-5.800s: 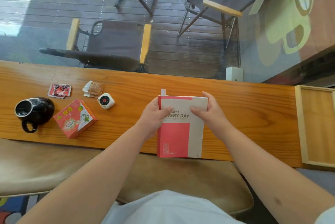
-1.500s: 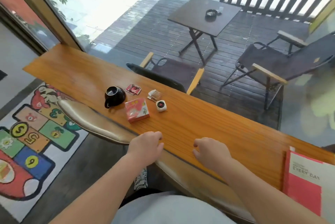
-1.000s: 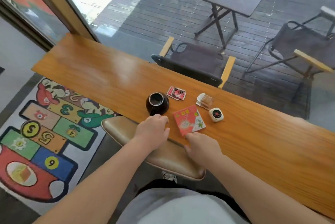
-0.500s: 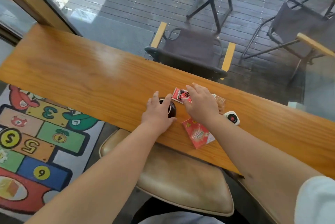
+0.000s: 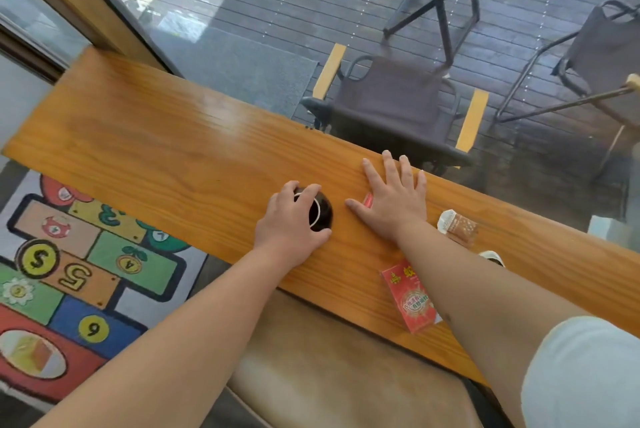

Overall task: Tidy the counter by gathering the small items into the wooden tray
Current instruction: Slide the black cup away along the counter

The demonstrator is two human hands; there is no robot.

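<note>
While the left hand (image 5: 289,230) curls over the rim of the black mug (image 5: 320,214), its grip is wrapped around the cup from above and from the near side, fingers across the opening and thumb against the near wall. The mug stands upright on the long orange wooden surface (image 5: 166,150). Just to its right, the right hand (image 5: 394,202) lies flat with fingers spread, palm pressed down on a small red packet (image 5: 367,200), of which only a sliver shows beside the thumb; that grip is wide and closed on nothing, merely pinning the packet to the wood. Right of the wrist, near the far edge, lies a clear-wrapped brown snack (image 5: 457,225). Partly hidden behind the right forearm, a small white round gadget (image 5: 491,257) peeks out. Nearer the front edge, a red printed box (image 5: 410,299) lies flat, its right side covered by the same forearm. Below the surface's near edge sits a tan cushioned stool (image 5: 329,375), and a hopscotch rug (image 5: 62,264) covers the floor at the left. Beyond the glass stands a dark folding chair (image 5: 391,105) on decking.
</note>
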